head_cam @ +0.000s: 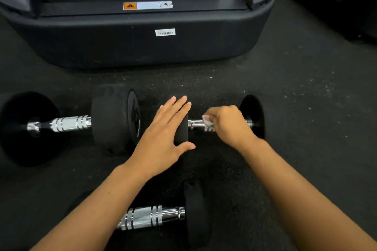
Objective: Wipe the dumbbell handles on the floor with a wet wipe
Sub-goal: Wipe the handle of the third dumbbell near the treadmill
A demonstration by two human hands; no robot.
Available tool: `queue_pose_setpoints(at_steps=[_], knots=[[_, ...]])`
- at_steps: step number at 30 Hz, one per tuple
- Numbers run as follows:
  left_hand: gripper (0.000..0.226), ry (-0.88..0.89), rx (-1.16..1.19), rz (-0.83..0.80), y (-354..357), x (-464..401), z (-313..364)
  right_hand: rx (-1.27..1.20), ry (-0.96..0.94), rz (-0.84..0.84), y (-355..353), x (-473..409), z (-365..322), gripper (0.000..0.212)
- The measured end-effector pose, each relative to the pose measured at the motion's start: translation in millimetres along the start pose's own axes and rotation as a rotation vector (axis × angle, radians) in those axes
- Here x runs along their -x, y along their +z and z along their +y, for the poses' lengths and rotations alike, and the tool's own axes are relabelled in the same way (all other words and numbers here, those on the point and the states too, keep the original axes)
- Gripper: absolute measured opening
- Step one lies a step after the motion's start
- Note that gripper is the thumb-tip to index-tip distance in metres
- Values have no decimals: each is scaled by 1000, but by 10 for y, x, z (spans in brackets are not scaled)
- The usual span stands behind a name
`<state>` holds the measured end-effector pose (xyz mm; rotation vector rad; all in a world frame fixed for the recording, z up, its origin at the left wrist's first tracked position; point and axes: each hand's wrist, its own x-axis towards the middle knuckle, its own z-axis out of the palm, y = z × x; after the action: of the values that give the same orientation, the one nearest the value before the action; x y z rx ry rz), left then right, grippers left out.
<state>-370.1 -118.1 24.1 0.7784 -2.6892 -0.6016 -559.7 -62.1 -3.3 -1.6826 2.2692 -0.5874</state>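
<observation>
- Wiping is under way on the right dumbbell [253,116], far on the floor [306,128].
- Right hand [226,122] clamps the wet wipe [207,121] round its handle [195,124].
- Left hand [163,134], fingers straight, presses on its left weight head [181,130].
- Left dumbbell [110,122] and near dumbbell [195,212] likely remain; no hand touches them.

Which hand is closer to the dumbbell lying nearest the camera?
Left. The left hand rests on another dumbbell's weight just beyond the nearest dumbbell; the right hand wipes farther right.
</observation>
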Motion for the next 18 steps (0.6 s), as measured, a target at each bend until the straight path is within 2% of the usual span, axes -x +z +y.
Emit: queue_pose_setpoints(at_steps=[2, 4, 6, 10, 15, 18], knots=[[90, 5, -2, 5, 11, -3, 2, -11, 72, -104, -78, -150, -47, 22], [90, -1, -3, 10, 4, -17, -5, -33, 39, -163, -62, -218, -140, 22], [91, -3, -6, 7, -4, -24, -12, -52, -22, -154, -61, -148, -136, 20], [90, 9, 12, 8, 7, 10, 2, -52, 48, -163, -131, -176, -9, 22], [90, 6, 16, 29, 14, -5, -23, -37, -8, -135, 4, -144, -44, 18], [91, 15, 18, 32, 26, 11, -12, -39, 70, -180, -81, -227, -12, 23]])
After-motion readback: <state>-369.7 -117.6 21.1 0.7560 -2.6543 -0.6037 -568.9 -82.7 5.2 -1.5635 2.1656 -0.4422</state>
